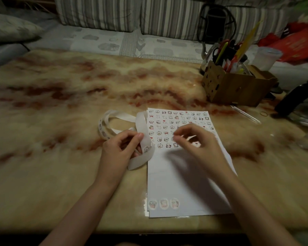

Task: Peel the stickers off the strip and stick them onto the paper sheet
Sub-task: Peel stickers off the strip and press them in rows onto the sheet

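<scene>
- Sticker strip (pixel 142 121) lies in loose white loops at the middle of the frame, on the bench (pixel 60 121) just left of the paper sheet (pixel 176 183). Its near end laps over the sheet's left edge.
- The left hand (pixel 117 150) grips the near loop, thumb and fingers curled round it. One sticker (pixel 147 149) shows on the strip right beside that hand.
- The right hand (pixel 196 141) hovers over the middle of the sheet with its fingers (pixel 175 137) bent and the tips of thumb and forefinger close together. It is blurred, so I cannot tell whether a sticker is pinched there or the hand holds nothing.
- The top of the sheet carries rows of small stickers (pixel 169 121), and the lowest row runs under the right hand. Three larger stickers (pixel 164 204) sit in the sheet's lower left corner, and the rest is bare.
- The step in hand looks like setting the next sticker at the end of the lowest row.
- To do it well, bend the strip back sharply under the sticker so that an edge lifts, then take that edge by its very rim.
- Line the sticker up with its neighbours, touch one side down first, and smooth across it.
- Keep the left hand's loop off the sheet, since the strip could drag the paper askew.
</scene>
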### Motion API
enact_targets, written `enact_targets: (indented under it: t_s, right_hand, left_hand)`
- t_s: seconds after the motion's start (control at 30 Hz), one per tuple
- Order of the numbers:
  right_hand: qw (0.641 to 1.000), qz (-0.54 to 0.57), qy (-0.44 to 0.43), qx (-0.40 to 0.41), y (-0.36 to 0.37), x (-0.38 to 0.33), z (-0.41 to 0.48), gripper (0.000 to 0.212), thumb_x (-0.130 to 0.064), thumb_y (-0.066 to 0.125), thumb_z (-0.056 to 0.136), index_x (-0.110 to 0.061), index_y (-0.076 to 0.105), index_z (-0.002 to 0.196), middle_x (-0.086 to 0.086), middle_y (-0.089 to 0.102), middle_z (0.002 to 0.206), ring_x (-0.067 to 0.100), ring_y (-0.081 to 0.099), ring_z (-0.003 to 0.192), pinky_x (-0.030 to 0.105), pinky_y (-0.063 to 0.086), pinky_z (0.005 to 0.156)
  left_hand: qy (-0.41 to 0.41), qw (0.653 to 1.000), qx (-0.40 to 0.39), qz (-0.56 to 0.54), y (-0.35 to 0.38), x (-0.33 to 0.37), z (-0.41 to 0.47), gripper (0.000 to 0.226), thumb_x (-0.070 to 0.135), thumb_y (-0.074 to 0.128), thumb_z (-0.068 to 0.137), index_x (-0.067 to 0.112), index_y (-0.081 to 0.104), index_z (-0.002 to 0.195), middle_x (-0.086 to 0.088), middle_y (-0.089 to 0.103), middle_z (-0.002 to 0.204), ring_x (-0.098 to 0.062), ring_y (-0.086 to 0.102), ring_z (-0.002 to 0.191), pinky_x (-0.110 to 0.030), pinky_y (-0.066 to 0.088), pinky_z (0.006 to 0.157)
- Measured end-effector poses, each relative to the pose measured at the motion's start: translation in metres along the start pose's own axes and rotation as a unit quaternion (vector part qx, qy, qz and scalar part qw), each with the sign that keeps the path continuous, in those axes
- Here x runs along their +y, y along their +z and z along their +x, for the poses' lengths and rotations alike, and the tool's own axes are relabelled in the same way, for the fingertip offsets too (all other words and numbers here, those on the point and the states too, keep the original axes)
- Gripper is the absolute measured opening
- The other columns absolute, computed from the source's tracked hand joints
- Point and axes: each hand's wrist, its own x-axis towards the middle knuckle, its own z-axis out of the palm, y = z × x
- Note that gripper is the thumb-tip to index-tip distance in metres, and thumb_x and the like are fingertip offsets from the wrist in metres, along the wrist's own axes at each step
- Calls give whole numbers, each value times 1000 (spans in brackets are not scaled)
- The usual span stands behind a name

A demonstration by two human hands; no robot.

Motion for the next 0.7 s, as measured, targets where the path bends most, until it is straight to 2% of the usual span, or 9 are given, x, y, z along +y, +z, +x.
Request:
enact_targets:
  t_s: [0.1, 0.3, 0.4, 0.47, 0.53, 0.57, 0.7]
  right_hand:
    - [999, 2, -26, -47, 26, -8, -4, 13, -14, 71, 82, -27, 66, 83, -12, 69, 86, 11, 63, 80, 24, 49, 72]
    - [998, 23, -23, -58, 46, -8, -5, 13, -16, 72, 82, -27, 68, 87, -9, 70, 87, 12, 63, 82, 33, 51, 74]
    - [998, 41, -30, -48, 49, -8, -5, 14, -7, 71, 81, -21, 68, 84, -7, 70, 82, 12, 62, 76, 24, 48, 69]
    - [997, 63, -28, -33, 49, -7, -4, 13, -4, 71, 80, -16, 69, 85, -5, 71, 80, 13, 63, 75, 17, 46, 69]
    - [997, 73, -31, -19, 48, -7, -3, 11, -3, 71, 80, -12, 70, 86, -3, 71, 79, 14, 63, 75, 16, 46, 71]
    - [997, 74, -32, -15, 48, -6, -2, 11, -2, 71, 80, -11, 70, 86, -3, 71, 79, 14, 64, 75, 17, 48, 72]
    - [997, 72, -36, -7, 48, -5, -2, 11, -4, 71, 81, -13, 71, 87, -3, 72, 80, 12, 65, 77, 22, 51, 75]
  left_hand:
    - [5, 1000, 8, -4, 0, 0, 1, 7, 13, 65, 86, 11, 70, 81, 1, 69, 70, -2, 59, 54, -9, 45, 57]
    - [-3, 999, 0, -42, 0, -2, 3, 7, 10, 64, 86, 7, 69, 84, 4, 65, 60, -5, 60, 51, -14, 50, 57]
    - [-3, 998, -5, -55, 0, -1, 3, 8, 12, 62, 86, 8, 68, 83, 3, 65, 60, -7, 61, 51, -16, 51, 56]
    - [-3, 998, -15, -59, 0, -1, 3, 16, 21, 60, 86, 9, 68, 80, 0, 66, 63, -9, 61, 55, -21, 52, 59]
    - [-3, 998, -36, -59, 0, 0, 3, 26, 32, 57, 83, 9, 68, 78, -2, 67, 67, -10, 60, 62, -25, 50, 63]
    - [-4, 997, -44, -58, 0, 0, 2, 26, 32, 58, 83, 9, 69, 78, -1, 67, 67, -9, 60, 62, -21, 50, 63]
    - [14, 997, -64, -43, 2, 0, 1, 11, 11, 64, 85, 7, 70, 77, -3, 66, 64, -5, 59, 60, -12, 45, 63]
